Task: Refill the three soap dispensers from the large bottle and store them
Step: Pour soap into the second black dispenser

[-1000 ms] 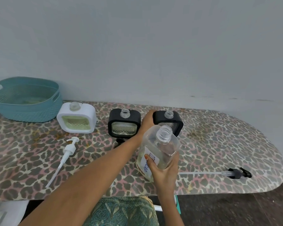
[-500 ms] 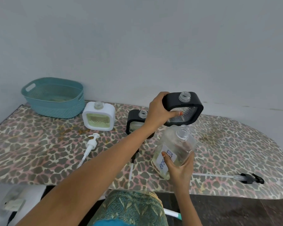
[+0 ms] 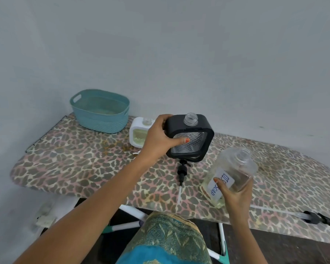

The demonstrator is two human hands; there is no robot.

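**Bottle swung out to the right of the lifted dispenser; mouths no longer stacked**

Half a second back the large bottle sat almost straight under the black dispenser. It is now off to the right and lower, with open air between the two.

- Left hand: fingers wrapped round the left edge of the black frame, thumb laid across the front onto the clear window. Dispenser is held clear of the ironing board, upright, with its open threaded neck pointing up.
- Right hand: cups the bottle's lower half, thumb on the label, fingers curled round the far side. Bottle's long axis is tilted, with its uncapped mouth up and to the right, leaning away from the dispenser. Soap is pooled at the low end.
- White dispenser: stands uncapped on the board behind the left hand, with the teal basket beyond it. A black pump lies on the board below the held dispenser.

Judgement: the pour depends on height and heading. The bottle mouth is currently below the dispenser's neck and faces the wrong way. It would need to rise above that neck, and the bottle's axis would need to tip leftward over it. The right hand does the travelling while the left only steadies. The neck is narrow, so misalignment risks a spill.
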